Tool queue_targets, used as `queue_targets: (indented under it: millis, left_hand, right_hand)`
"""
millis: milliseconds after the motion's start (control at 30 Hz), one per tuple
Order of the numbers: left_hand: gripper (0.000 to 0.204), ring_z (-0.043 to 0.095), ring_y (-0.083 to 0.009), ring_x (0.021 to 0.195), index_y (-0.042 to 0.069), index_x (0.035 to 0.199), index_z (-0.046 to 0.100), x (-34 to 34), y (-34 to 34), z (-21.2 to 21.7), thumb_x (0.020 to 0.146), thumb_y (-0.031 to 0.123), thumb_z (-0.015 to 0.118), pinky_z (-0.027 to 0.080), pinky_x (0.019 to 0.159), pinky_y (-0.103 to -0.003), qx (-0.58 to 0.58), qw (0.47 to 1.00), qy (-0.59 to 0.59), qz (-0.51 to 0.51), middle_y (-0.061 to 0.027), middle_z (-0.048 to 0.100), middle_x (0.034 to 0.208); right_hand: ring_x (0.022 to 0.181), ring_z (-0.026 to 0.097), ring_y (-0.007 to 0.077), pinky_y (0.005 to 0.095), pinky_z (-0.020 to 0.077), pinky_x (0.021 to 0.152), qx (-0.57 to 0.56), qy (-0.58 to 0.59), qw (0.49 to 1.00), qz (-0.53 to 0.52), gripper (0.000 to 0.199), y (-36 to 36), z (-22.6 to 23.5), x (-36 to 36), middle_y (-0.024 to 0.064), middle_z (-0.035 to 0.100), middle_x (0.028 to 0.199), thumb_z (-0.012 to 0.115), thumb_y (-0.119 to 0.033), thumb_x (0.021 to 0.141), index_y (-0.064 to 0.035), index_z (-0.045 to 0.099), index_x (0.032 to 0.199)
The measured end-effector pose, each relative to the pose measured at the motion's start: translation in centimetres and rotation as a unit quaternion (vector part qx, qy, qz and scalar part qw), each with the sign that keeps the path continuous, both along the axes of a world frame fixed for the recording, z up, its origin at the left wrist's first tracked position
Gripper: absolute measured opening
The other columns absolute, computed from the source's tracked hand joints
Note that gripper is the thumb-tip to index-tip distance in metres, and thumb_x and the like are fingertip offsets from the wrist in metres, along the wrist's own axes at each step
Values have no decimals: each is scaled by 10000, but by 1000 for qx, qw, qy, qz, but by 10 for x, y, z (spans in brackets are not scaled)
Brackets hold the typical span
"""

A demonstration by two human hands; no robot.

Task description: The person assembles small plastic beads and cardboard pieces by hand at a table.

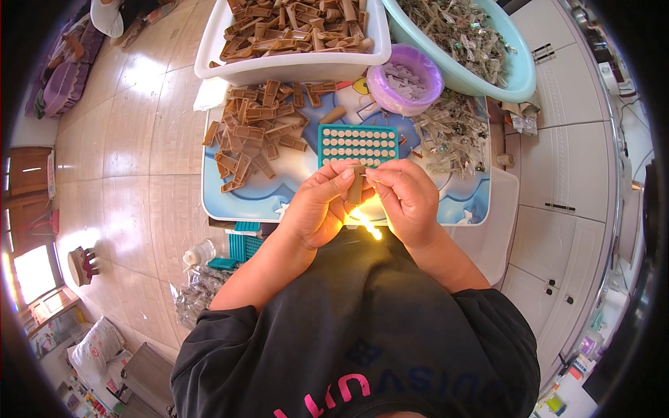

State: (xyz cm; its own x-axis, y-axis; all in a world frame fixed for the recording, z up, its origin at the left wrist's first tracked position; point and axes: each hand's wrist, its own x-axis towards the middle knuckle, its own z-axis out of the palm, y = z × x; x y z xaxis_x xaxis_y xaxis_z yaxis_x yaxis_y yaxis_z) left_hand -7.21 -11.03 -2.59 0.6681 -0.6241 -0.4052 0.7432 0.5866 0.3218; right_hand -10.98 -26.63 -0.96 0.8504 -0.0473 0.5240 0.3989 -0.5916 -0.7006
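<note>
My left hand pinches a small brown plastic piece upright between thumb and fingers, above the table's near edge. My right hand meets its top from the other side, thumb and forefinger pressed together; whatever sits between them is too small to make out. A bright yellow glow shines just below the brown piece. Right behind my hands lies a teal tray with rows of round white pieces, its near edge partly covered by my fingers.
Loose brown pieces heap on the table's left; a white tub of more stands behind. A purple bowl holds pale flat bits. Clear wrapped parts pile at right, below a large light-blue basin. White cabinets line the right.
</note>
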Motion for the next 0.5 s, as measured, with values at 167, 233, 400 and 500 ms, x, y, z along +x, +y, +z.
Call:
queue_targets:
  millis: [167, 233, 400, 500]
  left_hand:
    - [157, 594, -161, 881, 18, 1012, 556, 0, 1, -3, 875, 91, 578, 461, 902, -331, 7, 1000, -7, -6, -64, 607, 923]
    - [219, 574, -139, 874, 29, 1088, 557, 0, 2, -10, 889, 118, 552, 447, 837, -281, -48, 997, -51, -35, -44, 607, 940]
    - [184, 587, -140, 817, 12, 1029, 558, -1, -1, 1, 880, 117, 581, 494, 826, -318, 29, 1000, 3, -1, -44, 597, 847]
    - [179, 579, -145, 791, 9, 1017, 567, -1, 2, -4, 874, 114, 587, 484, 833, -324, -7, 999, -39, -18, -51, 598, 834]
  right_hand:
    - [686, 592, 240, 321, 477, 588, -12, -11, 1000, -1, 169, 2, -2, 2, 85, 598, 793, 682, 19, 701, -32, 644, 858]
    - [676, 582, 237, 323, 465, 574, -7, -5, 1000, 4, 196, 4, -5, 3, 83, 589, 778, 693, 14, 691, -36, 651, 876]
    - [696, 600, 261, 324, 487, 600, 94, 54, 994, 3, 260, 6, -6, 0, 109, 611, 814, 693, 30, 694, -21, 628, 941]
    - [700, 608, 267, 321, 493, 611, 18, 11, 1000, 14, 183, 0, -3, 2, 113, 613, 806, 678, 38, 705, -17, 609, 866]
